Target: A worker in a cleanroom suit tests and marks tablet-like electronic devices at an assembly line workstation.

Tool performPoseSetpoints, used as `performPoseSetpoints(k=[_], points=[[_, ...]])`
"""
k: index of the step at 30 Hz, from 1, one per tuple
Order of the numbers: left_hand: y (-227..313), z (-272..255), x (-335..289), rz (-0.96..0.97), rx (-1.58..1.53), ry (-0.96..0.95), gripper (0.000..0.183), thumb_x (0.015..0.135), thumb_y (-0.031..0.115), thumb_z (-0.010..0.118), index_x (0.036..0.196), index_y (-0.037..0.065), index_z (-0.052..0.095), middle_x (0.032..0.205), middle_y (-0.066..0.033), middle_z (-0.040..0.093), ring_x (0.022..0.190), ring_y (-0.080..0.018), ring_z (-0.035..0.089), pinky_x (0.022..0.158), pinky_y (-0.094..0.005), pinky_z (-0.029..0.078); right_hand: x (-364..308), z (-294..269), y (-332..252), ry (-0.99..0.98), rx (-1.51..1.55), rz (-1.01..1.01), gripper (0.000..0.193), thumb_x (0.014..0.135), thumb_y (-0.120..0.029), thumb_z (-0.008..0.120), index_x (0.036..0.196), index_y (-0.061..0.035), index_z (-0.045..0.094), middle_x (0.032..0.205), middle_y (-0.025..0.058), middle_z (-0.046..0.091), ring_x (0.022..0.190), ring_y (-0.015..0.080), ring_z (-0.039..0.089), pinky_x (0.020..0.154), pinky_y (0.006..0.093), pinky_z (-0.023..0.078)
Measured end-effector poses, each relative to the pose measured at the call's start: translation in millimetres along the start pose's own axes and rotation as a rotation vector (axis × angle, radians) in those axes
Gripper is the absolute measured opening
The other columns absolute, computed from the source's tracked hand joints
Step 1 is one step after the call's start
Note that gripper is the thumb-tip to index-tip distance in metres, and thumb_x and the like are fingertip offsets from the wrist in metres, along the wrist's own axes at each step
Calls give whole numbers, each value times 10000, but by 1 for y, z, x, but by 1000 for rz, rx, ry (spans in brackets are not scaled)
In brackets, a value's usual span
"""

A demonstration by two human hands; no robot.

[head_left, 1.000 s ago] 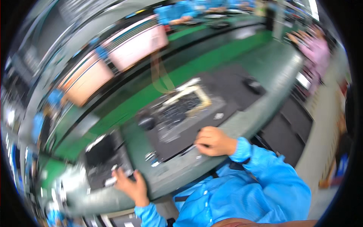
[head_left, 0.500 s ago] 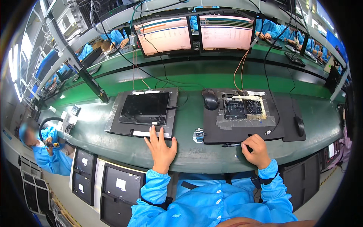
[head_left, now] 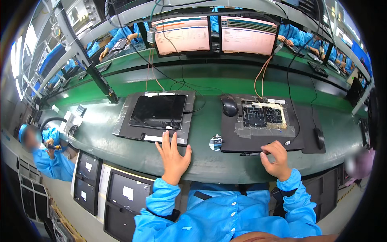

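Note:
A black tablet (head_left: 157,111) lies screen up on the left black pad (head_left: 122,130). My left hand (head_left: 175,160) rests with spread fingers at that pad's front edge, fingertips just below the tablet, holding nothing. My right hand (head_left: 277,161) is curled at the front edge of the right black pad (head_left: 238,146). Its thumb and forefinger close around the right end of a black pen (head_left: 250,154), which points left along the edge. A taped fixture (head_left: 254,115) with a grid panel and a circle-patterned panel sits on the right pad.
A black mouse (head_left: 229,105) lies on the right pad, another mouse (head_left: 319,138) farther right. A small blue-and-white device (head_left: 216,142) stands between the pads. Cables cross the green bench (head_left: 203,163). Two monitors (head_left: 182,37) stand behind; co-workers in blue sit beyond and at left.
The view has shifted slightly, so the bench things appear a little farther right. My right hand's fingers look slightly looser at the pen. My left hand stays spread at the left pad.

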State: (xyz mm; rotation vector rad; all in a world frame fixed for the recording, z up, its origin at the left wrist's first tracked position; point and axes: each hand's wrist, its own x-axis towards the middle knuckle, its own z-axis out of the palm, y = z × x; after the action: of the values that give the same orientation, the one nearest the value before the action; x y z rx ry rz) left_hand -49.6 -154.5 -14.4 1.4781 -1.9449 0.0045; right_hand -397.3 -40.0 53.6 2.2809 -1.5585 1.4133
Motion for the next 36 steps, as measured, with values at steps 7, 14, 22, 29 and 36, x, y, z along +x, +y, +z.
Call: performPoseSetpoints(k=[7,14,22,29,36], points=[[-85,-52,44,181,122,-72,688,917,272,767,1499,24,497,1647,-234,348,1547,-421,306,1221,-697,163,138,70,-7,-318,-9,-246,277,882,-229,774,1080,-44,714,1029,137,688,983,346,649,865,445,524],[-125,-45,101,113,122,-333,978,838,575,798,1569,38,432,1671,-229,317,1597,-382,207,1241,-689,49,190,220,15,-638,-206,-137,413,889,-380,718,1140,-54,751,1157,172,652,1134,366,612,957,493,510],[-114,-53,118,84,186,-481,980,813,640,767,1522,19,498,1597,-243,398,1544,-379,300,1236,-705,64,192,250,30,-570,-131,-133,306,898,-294,701,1079,-53,753,1100,146,670,1083,343,650,922,460,544],[-121,-38,122,273,74,-258,804,735,215,836,1478,86,556,1578,-169,477,1480,-380,431,1211,-642,305,219,222,-7,-639,-64,36,309,832,-321,709,996,-59,725,915,177,739,883,386,718,819,486,561],[-122,-90,72,394,-122,353,499,719,-114,666,1198,12,718,1188,-154,751,1123,-337,724,951,-396,587,214,110,-30,-47,-271,-555,582,805,-426,830,1229,-51,694,1181,176,660,1115,373,620,966,505,470]])
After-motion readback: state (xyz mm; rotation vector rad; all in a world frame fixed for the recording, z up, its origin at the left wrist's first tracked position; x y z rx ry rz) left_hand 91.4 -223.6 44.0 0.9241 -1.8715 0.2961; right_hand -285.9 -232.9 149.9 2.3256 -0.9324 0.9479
